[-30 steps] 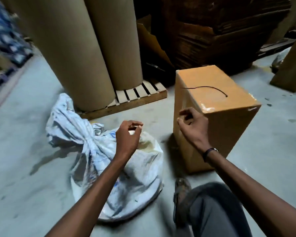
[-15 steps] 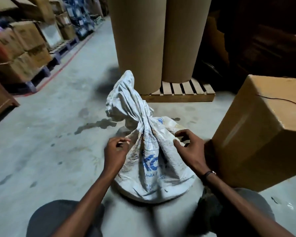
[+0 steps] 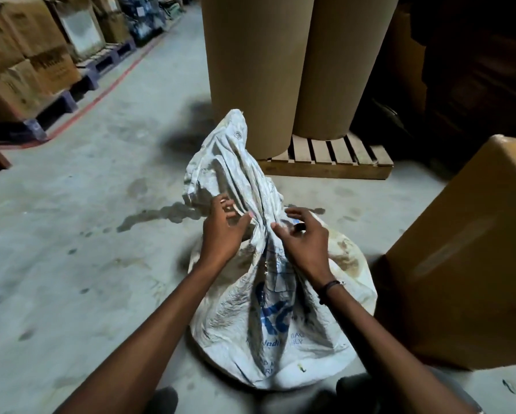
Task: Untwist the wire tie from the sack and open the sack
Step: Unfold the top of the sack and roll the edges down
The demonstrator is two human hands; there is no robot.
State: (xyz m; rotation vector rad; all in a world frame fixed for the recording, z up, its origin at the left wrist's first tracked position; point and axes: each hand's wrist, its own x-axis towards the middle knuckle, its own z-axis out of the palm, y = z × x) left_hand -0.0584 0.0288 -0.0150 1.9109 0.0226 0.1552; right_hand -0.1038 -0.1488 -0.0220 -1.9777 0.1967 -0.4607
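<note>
Sack [image 3: 268, 309], count one: white woven, blue print on the near face, sitting on the concrete floor [image 3: 86, 249] directly in front of the person, just left of one large cardboard box [image 3: 459, 264]. Neck of sack is gathered tight at mid-height, with the loose top standing up above the gather in crumpled folds. Wire tie cannot be made out at the neck; blur and fingers cover that spot. Hands in view: two. Left hand [image 3: 221, 231] is at the left side of the gathered neck, fingers curled, thumb tip and fingertips against the fabric folds; whether it actually pinches the cloth cannot be told. Right hand [image 3: 303, 239] is at the right side of the neck, fingers bent and spread, thumb tip near the gather; a firm grip is not visible, so its state also cannot be told. One dark band [image 3: 330, 286] on the right wrist. Behind the sack: two tall brown paper rolls [image 3: 250, 70] standing upright, side by side, on one wooden pallet [image 3: 334, 162]. Far left: several stacked cartons [image 3: 18, 64] on dark pallets, with one red line [image 3: 101, 97] painted on the floor beside them.
</note>
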